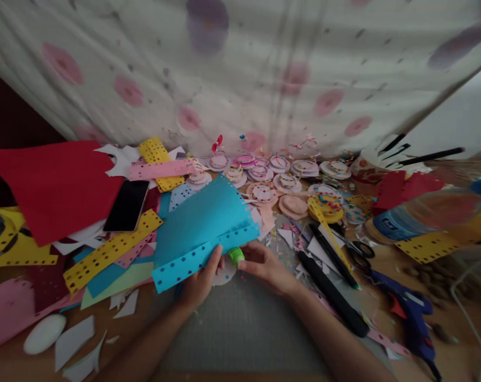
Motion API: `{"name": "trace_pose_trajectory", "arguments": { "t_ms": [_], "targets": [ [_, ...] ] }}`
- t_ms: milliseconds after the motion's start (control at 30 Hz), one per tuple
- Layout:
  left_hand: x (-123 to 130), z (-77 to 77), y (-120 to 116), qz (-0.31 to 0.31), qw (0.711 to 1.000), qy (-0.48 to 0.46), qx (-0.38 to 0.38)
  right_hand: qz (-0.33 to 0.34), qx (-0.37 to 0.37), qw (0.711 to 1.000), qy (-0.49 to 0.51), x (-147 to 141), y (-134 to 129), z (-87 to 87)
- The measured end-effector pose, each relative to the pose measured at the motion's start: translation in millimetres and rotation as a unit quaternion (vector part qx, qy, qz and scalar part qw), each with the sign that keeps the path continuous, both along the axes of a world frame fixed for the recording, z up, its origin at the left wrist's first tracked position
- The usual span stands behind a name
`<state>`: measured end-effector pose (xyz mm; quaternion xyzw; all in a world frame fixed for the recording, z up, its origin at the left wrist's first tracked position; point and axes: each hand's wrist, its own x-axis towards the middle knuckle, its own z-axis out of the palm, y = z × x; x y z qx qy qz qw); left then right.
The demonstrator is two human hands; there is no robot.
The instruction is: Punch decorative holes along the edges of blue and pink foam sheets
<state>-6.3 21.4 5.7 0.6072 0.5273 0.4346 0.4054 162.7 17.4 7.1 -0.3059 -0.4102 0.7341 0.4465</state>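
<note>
One blue sheet (204, 217) slanted over the grey mat's (240, 329) far left, its near edge pinched by the left hand (202, 278); beside it, the right hand (266, 265) clasped a green punch (236, 257). The sheet seemed light, bendy, easily creased, best held along that edge.

The paper sheet (202, 217) is between the phone (127, 207), left, and the glue gun (412, 303), right.

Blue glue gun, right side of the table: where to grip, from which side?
Likely best by the handle, coming from the near side. The blue glue gun lies flat, its handle angled toward the person, while its front end points toward the black scissors, away from that approach.
</note>
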Motion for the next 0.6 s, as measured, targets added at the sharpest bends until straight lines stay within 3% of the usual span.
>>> {"name": "trace_pose_trajectory", "arguments": {
  "t_ms": [200,400,600],
  "targets": [
    [-12.6,-2.0,8.9,-0.079,0.996,-0.021,-0.030,-0.017,-0.012,1.000,0.022,0.5,-0.6,-0.1],
    [-16.3,4.3,11.1,-0.014,0.999,0.026,-0.027,-0.011,-0.035,0.999,0.018,1.7,-1.3,-6.3],
    [-9.5,13.8,5.9,-0.062,0.997,0.048,-0.016,0.043,0.001,0.999,-0.029,-0.3,-2.4,-4.7]
  ]
}}
